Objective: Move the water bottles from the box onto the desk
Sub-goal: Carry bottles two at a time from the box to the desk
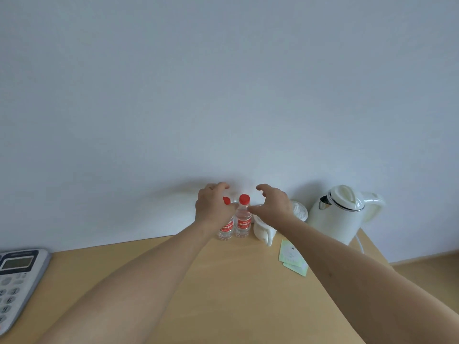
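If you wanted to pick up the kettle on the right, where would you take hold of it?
By its handle, I'd judge. The white kettle stands upright by the wall, its looped handle sticking out to the right and its spout facing the cups on its left. Coming in from the right with the right hand looks clearest, since nothing stands on that side of the desk.

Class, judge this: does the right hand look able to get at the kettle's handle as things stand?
Probably yes. The right hand is open beside the kettle, and its handle faces away from the cups, with nothing blocking it.
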Motion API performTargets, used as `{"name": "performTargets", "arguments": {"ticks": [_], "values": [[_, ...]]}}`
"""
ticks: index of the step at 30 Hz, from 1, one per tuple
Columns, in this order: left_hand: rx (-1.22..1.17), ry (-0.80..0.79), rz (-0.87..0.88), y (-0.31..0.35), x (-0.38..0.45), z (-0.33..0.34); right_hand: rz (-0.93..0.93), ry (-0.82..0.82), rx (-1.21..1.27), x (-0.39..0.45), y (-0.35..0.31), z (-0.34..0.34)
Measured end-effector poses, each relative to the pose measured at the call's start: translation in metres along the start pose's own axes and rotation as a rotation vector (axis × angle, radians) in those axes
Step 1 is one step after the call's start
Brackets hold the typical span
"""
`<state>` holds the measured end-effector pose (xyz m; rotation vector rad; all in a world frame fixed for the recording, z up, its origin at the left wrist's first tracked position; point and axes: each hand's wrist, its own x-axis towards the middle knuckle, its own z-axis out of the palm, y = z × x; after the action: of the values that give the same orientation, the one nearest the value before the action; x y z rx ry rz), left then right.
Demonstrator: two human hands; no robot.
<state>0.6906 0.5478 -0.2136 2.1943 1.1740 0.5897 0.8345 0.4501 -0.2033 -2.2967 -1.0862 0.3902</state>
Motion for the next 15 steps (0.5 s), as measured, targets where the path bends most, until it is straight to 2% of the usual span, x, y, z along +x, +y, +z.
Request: {"name": "performTargets", "arguments": {"ticks": [7,15], "values": [[0.099,-0.135,0.245,0.047,-0.025,0.013,0.103,0.123,-0.156,-0.071,0.029,-0.044],[0.123,-0.308,0.565,0.138,-0.083,0.070,0.381,0.269,-0.272,-0.166,0.098,-0.104]]}}
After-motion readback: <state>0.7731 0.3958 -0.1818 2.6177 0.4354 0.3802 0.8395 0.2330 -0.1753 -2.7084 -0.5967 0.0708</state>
